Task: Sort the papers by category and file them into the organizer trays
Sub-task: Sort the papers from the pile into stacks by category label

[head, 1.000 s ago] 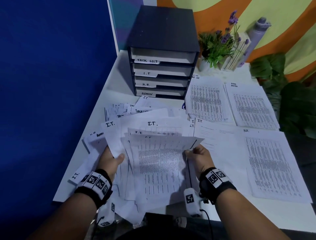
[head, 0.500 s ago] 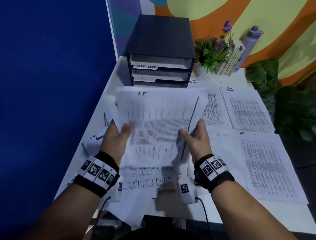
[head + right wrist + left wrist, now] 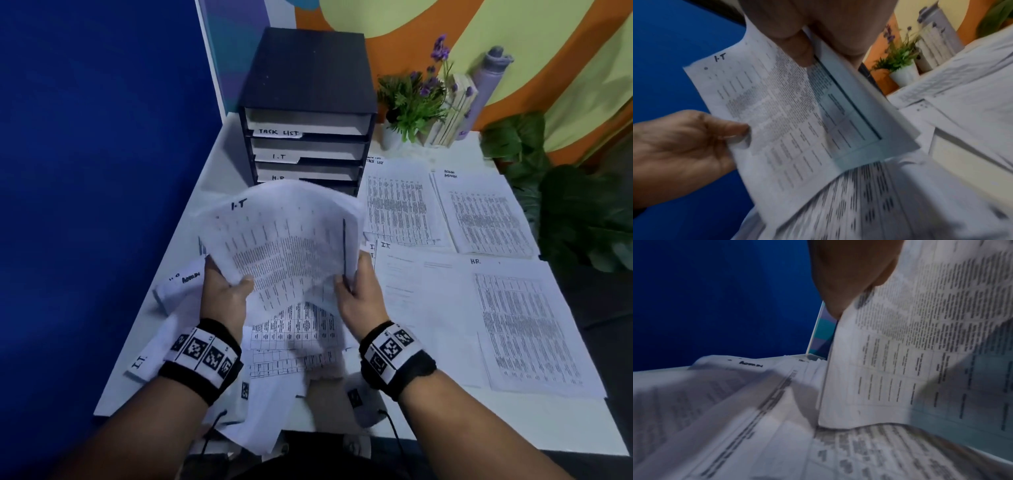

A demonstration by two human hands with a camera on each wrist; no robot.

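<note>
Landmark: white table (image 3: 219, 161)
Potted plant (image 3: 416, 102): green leaves and purple flowers in a white pot, at the table's far edge (also visible in the right wrist view (image 3: 898, 65))
Lilac bottle (image 3: 486, 82): upright, far right corner of the table
Blue wall (image 3: 96, 171): along the table's left side
Leafy plant (image 3: 565, 198): dark green, beyond the table's right edge

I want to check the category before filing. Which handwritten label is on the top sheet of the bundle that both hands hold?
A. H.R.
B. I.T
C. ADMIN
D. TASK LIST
B: the top sheet, held by the left hand and right hand, has "I.T" handwritten at its corner.
</note>
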